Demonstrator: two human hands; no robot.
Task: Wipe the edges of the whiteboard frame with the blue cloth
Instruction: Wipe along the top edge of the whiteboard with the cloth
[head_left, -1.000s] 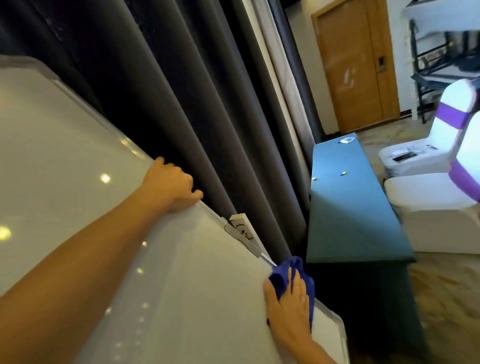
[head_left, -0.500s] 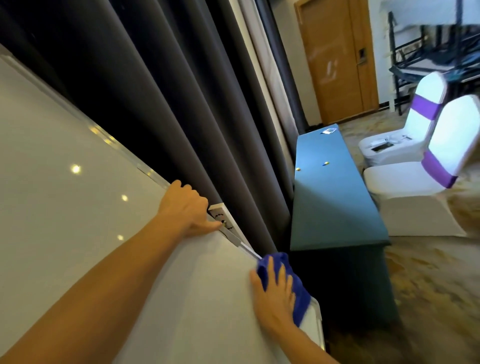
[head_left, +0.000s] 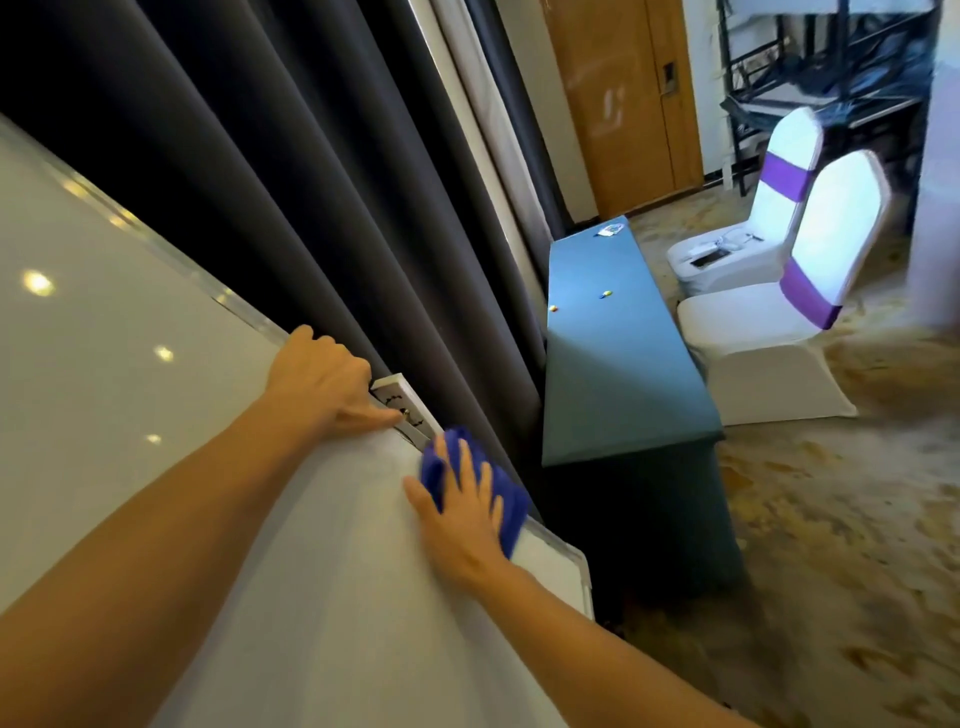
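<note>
The right hand (head_left: 462, 512) presses the blue cloth (head_left: 470, 480) flat under spread fingers (head_left: 451, 457) on the whiteboard (head_left: 270, 525) frame's edge, and it has slid up the edge since 0.5 s ago, so the cloth now sits just beside the metal bracket (head_left: 408, 408). The left hand (head_left: 324, 382) still grips the frame with its fingers curled over the edge, thumb touching the bracket. Beyond hang dark curtains (head_left: 291, 171), then the teal counter (head_left: 615, 338) and 2 white chairs (head_left: 769, 322).
</note>
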